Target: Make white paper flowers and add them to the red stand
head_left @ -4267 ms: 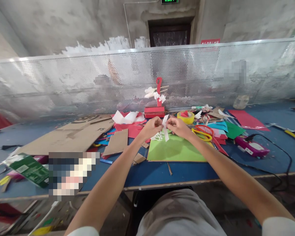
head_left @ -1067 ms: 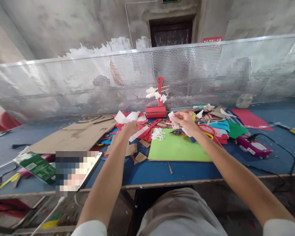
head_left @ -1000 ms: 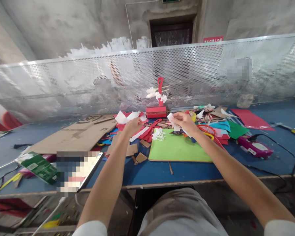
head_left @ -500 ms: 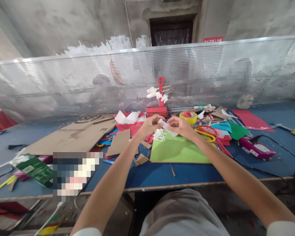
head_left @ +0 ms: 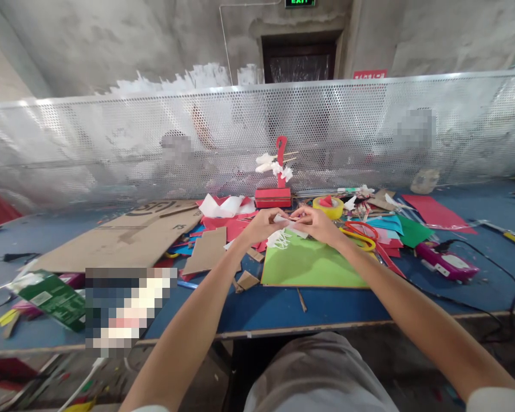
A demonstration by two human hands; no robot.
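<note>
At the centre of the frame we pinch a white paper strip (head_left: 298, 230) with the fingertips of our left hand (head_left: 264, 225) and right hand (head_left: 319, 224), both clamped on it. Just below, we see white fringed paper (head_left: 277, 239) on a lime-green sheet (head_left: 317, 268). A yellow tape roll (head_left: 333, 214) lies right of centre; a red box (head_left: 273, 198) sits just above centre.

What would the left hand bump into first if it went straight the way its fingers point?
Most likely the right hand: the left hand points across at it, and both hold a white paper strip. Whether they touch is hard to tell.
</note>
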